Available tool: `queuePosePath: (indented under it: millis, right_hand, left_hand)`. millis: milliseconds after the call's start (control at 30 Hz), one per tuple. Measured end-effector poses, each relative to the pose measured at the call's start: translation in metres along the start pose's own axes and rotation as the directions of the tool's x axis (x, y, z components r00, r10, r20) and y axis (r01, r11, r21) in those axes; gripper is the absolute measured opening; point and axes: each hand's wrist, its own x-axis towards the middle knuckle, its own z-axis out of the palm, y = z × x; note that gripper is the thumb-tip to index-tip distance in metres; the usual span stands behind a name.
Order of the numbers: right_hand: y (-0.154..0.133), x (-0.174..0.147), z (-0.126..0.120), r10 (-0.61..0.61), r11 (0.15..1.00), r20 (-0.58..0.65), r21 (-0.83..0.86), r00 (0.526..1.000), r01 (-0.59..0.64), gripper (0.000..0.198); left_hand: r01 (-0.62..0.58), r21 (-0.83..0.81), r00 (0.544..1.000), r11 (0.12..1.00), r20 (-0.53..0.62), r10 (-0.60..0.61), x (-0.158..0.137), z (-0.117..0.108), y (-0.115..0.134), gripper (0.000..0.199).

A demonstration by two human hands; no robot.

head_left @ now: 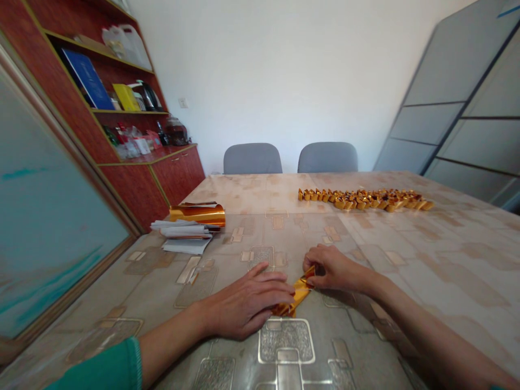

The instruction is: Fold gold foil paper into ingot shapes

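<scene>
A shiny gold foil paper (301, 291), partly folded, lies on the patterned tablecloth in front of me. My left hand (254, 300) rests flat over its left part, fingers stretched out and pressing it down. With thumb and fingers, my right hand (335, 268) pinches the upper right end of the foil paper, which is lifted slightly. The palm side of my left hand hides some of the foil. At the far right of the table stand many small folded gold foil pieces (365, 199), set close together.
On the left of the table (260, 195) lie a curled stack of gold foil sheets (199, 214) and a pile of white-backed paper (187, 233). Two grey chairs (252, 158) stand behind the far edge. A red shelf cabinet (174, 176) is at the left, grey panelled doors (430, 114) at the right.
</scene>
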Motion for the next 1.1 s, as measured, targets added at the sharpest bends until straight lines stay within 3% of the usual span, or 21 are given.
queuePosePath:
  millis: [267,433,600,700,900,1100]
  right_hand:
    - [-0.011,-0.015,0.013,-0.034,0.999,-0.200,-0.045,0.979,0.025,0.022]
    - [-0.025,-0.024,0.025,-0.065,0.998,-0.200,-0.017,0.978,0.063,0.013]
    - [-0.013,-0.031,0.015,0.037,0.996,-0.273,0.085,0.961,-0.015,0.004]
    - [-0.006,-0.037,0.007,0.065,0.988,-0.300,0.154,0.952,-0.019,0.015]
    - [-0.031,-0.041,0.014,-0.196,0.981,-0.198,-0.040,0.961,0.191,0.026]
    - [-0.035,-0.050,0.017,-0.283,0.946,-0.147,-0.204,0.948,0.251,0.026]
  left_hand:
    - [-0.028,0.067,1.000,0.997,0.004,0.028,0.003,0.002,0.003,0.052]
    - [-0.031,0.105,0.999,0.994,0.013,0.030,0.004,0.003,0.005,0.053]
    - [-0.029,0.122,1.000,0.992,0.000,0.029,0.002,0.007,0.002,0.054]
    - [-0.030,0.113,0.999,0.993,-0.009,0.032,0.001,0.010,0.000,0.055]
    - [-0.026,0.129,1.000,0.991,0.008,0.026,0.001,0.010,0.000,0.056]
    - [-0.030,0.136,1.000,0.990,0.009,0.029,0.002,0.006,0.004,0.052]
